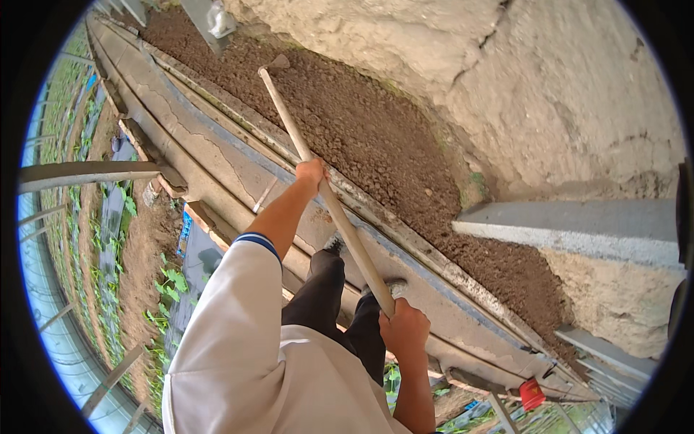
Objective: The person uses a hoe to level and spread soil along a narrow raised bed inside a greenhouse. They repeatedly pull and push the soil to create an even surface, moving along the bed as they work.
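Observation:
A long wooden-handled hoe runs slantwise across the middle of the view. My left hand is closed around the middle of its handle. Near the handle's lower end, my right hand grips it too. The hoe's blade is at the far end, at the top, against the strip of loose brown soil; how deep its edge sits cannot be told. My feet are on the concrete walkway beside the soil strip, partly hidden by my legs and the handle.
A rough earthen wall borders the soil, with a concrete pillar standing against it. A low concrete curb separates soil from walkway. Plant rows with plastic mulch lie left, past a brick edge. A red object is at lower right.

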`<action>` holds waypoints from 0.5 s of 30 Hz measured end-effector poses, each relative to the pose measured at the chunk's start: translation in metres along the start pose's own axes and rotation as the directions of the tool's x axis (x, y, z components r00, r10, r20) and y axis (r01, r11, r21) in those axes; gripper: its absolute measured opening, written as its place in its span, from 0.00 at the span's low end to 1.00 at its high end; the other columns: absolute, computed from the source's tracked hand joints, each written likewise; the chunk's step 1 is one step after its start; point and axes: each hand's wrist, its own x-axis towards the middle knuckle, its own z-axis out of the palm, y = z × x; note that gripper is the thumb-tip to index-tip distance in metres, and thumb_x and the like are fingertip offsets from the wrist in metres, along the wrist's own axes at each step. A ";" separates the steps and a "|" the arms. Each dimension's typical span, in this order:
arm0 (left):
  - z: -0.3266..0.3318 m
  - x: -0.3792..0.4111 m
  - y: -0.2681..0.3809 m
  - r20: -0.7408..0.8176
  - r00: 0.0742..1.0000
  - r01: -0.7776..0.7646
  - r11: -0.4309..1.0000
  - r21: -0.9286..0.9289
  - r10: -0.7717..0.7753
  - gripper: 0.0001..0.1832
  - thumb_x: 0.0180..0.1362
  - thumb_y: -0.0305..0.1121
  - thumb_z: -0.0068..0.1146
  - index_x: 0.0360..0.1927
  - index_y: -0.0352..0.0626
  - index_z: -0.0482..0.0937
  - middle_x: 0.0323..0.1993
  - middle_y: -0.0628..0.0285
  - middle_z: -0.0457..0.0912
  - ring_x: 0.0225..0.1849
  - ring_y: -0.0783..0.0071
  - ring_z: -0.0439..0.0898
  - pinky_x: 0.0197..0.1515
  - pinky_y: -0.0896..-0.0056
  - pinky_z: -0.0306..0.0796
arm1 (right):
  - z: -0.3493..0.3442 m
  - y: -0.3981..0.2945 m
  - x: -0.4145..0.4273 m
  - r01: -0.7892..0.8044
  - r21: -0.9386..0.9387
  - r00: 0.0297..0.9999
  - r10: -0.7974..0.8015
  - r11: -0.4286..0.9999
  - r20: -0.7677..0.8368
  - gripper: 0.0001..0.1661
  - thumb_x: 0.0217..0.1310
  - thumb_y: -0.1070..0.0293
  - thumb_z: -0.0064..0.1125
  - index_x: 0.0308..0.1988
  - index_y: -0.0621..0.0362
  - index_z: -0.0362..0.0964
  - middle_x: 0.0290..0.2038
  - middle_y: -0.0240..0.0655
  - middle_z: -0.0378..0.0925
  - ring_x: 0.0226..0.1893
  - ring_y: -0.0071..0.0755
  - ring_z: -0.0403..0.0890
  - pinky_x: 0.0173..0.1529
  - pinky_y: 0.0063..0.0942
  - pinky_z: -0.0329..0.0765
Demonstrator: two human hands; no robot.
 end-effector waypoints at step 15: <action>0.115 -0.230 -0.329 0.191 0.926 0.337 0.941 -0.035 -0.325 0.06 0.61 0.28 0.53 0.34 0.39 0.68 0.21 0.59 0.72 0.18 0.67 0.72 0.21 0.59 0.73 | 0.069 0.347 -0.292 -0.281 -0.026 0.957 0.277 0.959 -0.088 0.20 0.45 0.54 0.69 0.39 0.49 0.77 0.22 0.44 0.80 0.22 0.56 0.80 0.28 0.49 0.77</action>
